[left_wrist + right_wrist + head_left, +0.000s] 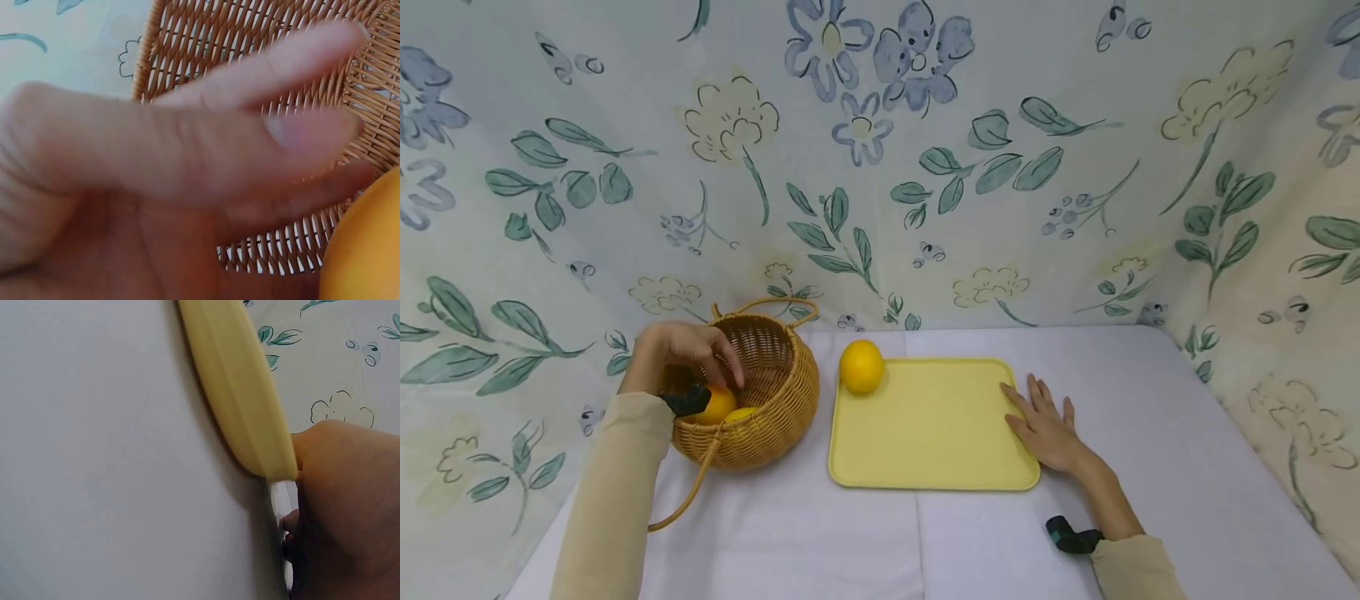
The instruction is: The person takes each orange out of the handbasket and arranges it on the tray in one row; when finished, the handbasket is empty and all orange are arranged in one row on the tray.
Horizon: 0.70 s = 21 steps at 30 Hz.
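My left hand reaches over the rim into a wicker basket, with its fingers fairly straight and nothing between them. Close by the fingers lies an orange, which also fills the lower right corner of the left wrist view as a round orange surface. A yellow fruit sits lower in the basket, partly hidden by the rim. On the far left corner of a yellow tray rests another orange. My right hand lies with spread fingers on the tray's right edge.
The basket's handles stick out, one toward the near side and one at the back. A white cloth covers the table. Behind it hangs a flower-printed curtain.
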Available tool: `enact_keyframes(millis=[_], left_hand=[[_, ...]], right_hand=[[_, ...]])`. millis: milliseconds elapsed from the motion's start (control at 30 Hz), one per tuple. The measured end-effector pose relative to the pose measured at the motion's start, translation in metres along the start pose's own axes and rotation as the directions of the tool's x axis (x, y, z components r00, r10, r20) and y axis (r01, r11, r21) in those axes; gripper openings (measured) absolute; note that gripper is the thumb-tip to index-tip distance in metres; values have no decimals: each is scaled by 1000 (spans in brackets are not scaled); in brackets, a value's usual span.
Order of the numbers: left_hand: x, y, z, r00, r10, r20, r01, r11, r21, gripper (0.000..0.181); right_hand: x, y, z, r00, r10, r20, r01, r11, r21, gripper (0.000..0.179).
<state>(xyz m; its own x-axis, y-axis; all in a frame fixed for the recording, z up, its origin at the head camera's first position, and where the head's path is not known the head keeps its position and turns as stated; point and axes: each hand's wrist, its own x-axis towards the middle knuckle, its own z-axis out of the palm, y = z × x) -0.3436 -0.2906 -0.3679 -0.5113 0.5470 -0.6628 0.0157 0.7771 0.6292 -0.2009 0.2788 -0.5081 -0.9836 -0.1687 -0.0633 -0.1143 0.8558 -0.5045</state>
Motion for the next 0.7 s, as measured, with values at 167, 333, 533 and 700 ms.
enact_keyframes(millis=[167,333,533,700], left_hand=[[2,1,3,997,-74,-4,74,996,44,24],[2,-1,6,995,-99,-21,101,988,113,24],[6,-3,6,996,-84,-24,87,986,145,21],[9,-4,7,995,-100,-12,101,982,158,20]], right_hand=[[1,-1,3,1000,1,-6,-1,1000,8,58],[4,-1,3,1000,1,0,-1,1000,-1,59],[3,0,2,1000,12,-4,-12,1000,-11,59],[2,1,2,1000,21,4,-21,1000,-13,60]])
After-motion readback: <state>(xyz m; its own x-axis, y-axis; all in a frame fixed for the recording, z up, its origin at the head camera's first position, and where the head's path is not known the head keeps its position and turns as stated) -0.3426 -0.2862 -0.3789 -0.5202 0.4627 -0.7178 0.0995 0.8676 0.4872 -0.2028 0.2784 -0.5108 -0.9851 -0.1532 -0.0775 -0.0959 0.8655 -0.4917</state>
